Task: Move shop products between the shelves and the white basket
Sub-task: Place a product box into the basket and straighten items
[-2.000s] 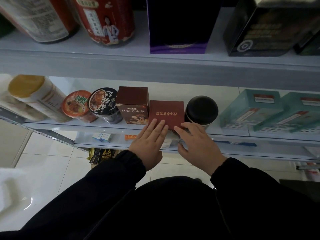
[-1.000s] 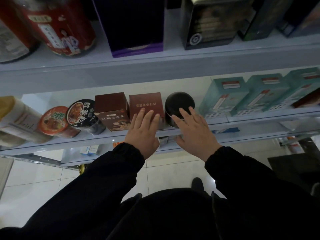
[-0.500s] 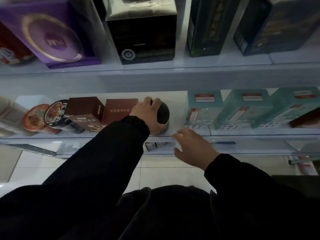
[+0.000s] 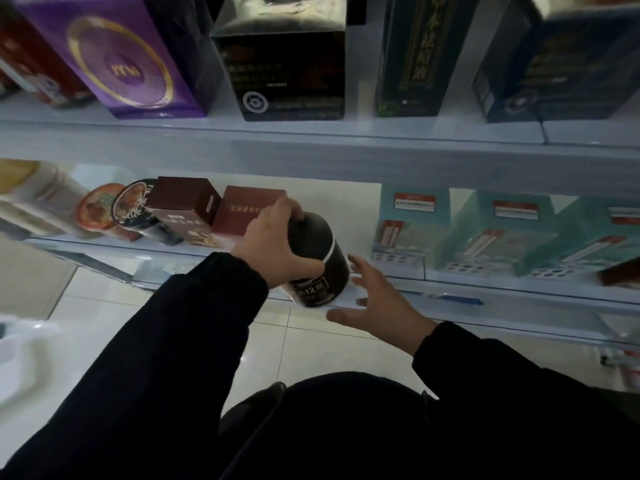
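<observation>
My left hand (image 4: 273, 247) grips a black cylindrical jar (image 4: 323, 268) from above and from the left, tilting it out over the front edge of the middle shelf (image 4: 485, 289). Just right of the jar and a little below it, my right hand (image 4: 377, 303) hovers with spread fingers and holds nothing. Part of the white basket (image 4: 17, 362) shows at the far left, low by the floor.
Left of the jar stand two dark red boxes (image 4: 249, 211), two noodle cups (image 4: 133, 206) and a pale tub. Teal boxes (image 4: 498, 233) fill the shelf to the right. Purple, black and dark green boxes (image 4: 284, 60) stand on the upper shelf. Tiled floor lies below.
My left hand left the red box, took hold of the black jar and pulled it forward, tilted, off the shelf edge. My right hand let go of the jar and dropped beside it.
</observation>
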